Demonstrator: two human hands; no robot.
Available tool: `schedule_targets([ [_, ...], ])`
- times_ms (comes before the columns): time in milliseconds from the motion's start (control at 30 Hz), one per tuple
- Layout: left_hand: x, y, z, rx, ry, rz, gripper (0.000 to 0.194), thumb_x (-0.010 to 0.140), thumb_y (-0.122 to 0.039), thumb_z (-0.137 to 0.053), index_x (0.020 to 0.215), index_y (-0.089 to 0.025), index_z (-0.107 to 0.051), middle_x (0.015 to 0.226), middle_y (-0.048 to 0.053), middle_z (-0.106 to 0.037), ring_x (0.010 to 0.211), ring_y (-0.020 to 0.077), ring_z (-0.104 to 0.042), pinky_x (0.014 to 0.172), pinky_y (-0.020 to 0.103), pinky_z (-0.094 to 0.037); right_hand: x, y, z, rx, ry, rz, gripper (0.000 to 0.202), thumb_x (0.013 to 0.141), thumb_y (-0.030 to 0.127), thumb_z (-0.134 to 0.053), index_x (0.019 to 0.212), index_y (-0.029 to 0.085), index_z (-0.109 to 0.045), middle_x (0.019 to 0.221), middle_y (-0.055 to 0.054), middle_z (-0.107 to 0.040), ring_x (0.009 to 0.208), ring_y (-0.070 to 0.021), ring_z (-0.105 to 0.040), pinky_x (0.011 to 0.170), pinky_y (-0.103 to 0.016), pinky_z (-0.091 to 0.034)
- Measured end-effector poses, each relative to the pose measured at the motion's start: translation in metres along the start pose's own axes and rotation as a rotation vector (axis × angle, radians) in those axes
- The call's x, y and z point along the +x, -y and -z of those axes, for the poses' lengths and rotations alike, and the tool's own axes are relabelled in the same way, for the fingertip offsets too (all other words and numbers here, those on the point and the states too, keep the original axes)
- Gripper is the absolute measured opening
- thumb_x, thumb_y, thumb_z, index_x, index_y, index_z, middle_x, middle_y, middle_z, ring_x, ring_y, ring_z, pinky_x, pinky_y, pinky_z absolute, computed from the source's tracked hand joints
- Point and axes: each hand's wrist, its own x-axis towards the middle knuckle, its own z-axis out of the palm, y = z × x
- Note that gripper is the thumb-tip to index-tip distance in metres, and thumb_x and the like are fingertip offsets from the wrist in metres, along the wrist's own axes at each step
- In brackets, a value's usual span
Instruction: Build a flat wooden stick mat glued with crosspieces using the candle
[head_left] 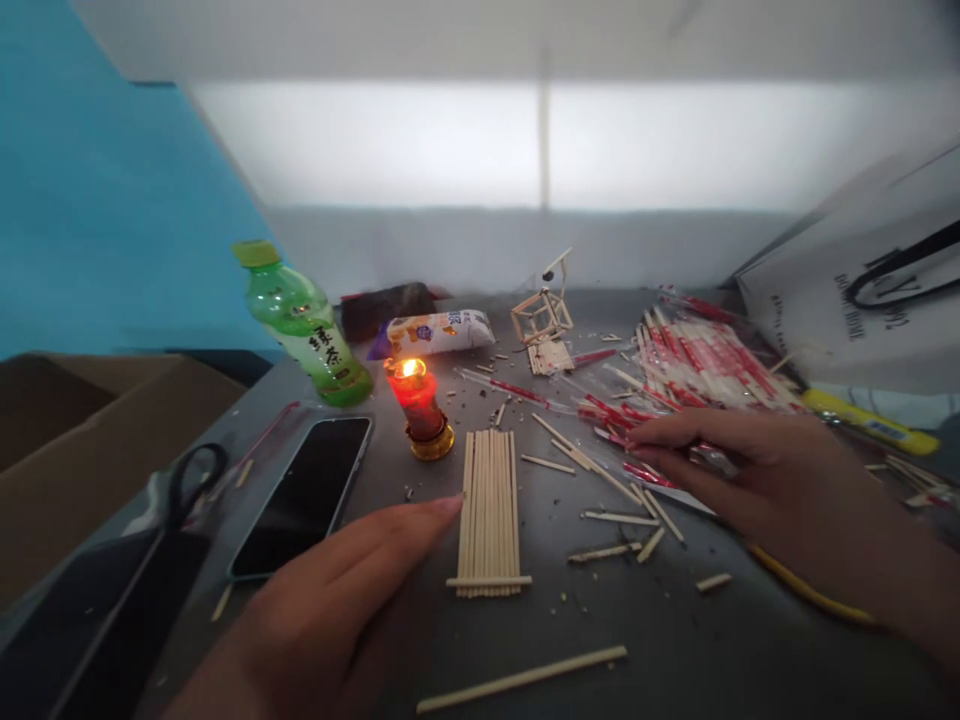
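Side by side on the grey table, several thin wooden sticks form a flat panel [489, 510], with one short stick lying across its near end. The fingertips of my left hand [352, 570] touch the panel's left edge; its fingers are held together. Over the red and clear wrappers [600, 410] at the right, my right hand [735, 460] has thumb and forefinger pinched; what they hold is too small to tell. A lit red candle [421, 405] stands on a gold base behind the panel. Loose sticks [621, 518] lie between the panel and my right hand.
Left of the candle are a green bottle [307, 335] and a phone [304, 495]. Behind lie a snack packet [442, 332] and a small stick frame [541, 318]. Wrapped chopsticks [705, 360] and a yellow cutter [870, 422] are at the right; a long stick [521, 680] lies nearest.
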Motion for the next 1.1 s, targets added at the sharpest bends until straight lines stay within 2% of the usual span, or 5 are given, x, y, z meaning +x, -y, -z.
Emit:
schedule_targets([
  [167, 0.04, -0.039, 0.001, -0.159, -0.047, 0.05, 0.034, 0.099, -0.019, -0.051, 0.127, -0.033, -0.063, 0.11, -0.004, -0.079, 0.087, 0.0153, -0.077, 0.083, 0.025, -0.063, -0.002, -0.021, -0.006, 0.212, 0.082, -0.155, 0.024, 0.096, 0.044, -0.062, 0.099, 0.025, -0.076, 0.094, -0.004, -0.078, 0.079, -0.0216, -0.07, 0.064, -0.03, -0.053],
  [333, 0.073, -0.054, -0.023, -0.299, -0.013, 0.112, 0.027, 0.098, -0.018, -0.051, 0.119, -0.024, -0.067, 0.093, -0.002, -0.077, 0.076, 0.0132, -0.074, 0.061, 0.02, -0.059, -0.008, -0.031, -0.024, 0.213, 0.202, -0.05, 0.022, 0.101, 0.031, -0.055, 0.105, 0.023, -0.074, 0.097, -0.004, -0.076, 0.085, -0.0196, -0.068, 0.073, -0.03, -0.051],
  [667, 0.06, -0.025, -0.038, -0.293, -0.086, 0.185, 0.023, 0.095, -0.022, -0.058, 0.115, -0.028, -0.068, 0.089, -0.004, -0.079, 0.075, 0.0139, -0.076, 0.075, 0.025, -0.061, -0.016, -0.027, -0.032, 0.094, 0.4, 0.08, 0.024, 0.099, 0.039, -0.062, 0.089, 0.019, -0.073, 0.083, -0.002, -0.073, 0.077, -0.0164, -0.065, 0.07, -0.026, -0.044],
  [833, 0.061, -0.027, -0.039, -0.289, -0.108, 0.16, 0.023, 0.094, -0.02, -0.059, 0.114, -0.029, -0.069, 0.089, -0.004, -0.079, 0.076, 0.014, -0.077, 0.073, 0.024, -0.061, -0.022, -0.016, -0.033, 0.072, 0.529, 0.153, 0.012, 0.096, 0.021, -0.065, 0.105, 0.023, -0.072, 0.099, -0.003, -0.069, 0.092, -0.0183, -0.063, 0.08, -0.029, -0.047],
  [1100, 0.061, -0.039, -0.041, -0.396, 0.009, 0.234, 0.021, 0.09, -0.029, -0.067, 0.109, -0.029, -0.075, 0.09, -0.001, -0.081, 0.076, 0.0184, -0.077, 0.071, 0.028, -0.064, -0.02, -0.006, -0.036, 0.26, 0.429, 0.038, 0.014, 0.098, 0.016, -0.058, 0.104, 0.023, -0.07, 0.101, 0.0, -0.069, 0.094, -0.0149, -0.062, 0.083, -0.026, -0.047],
])
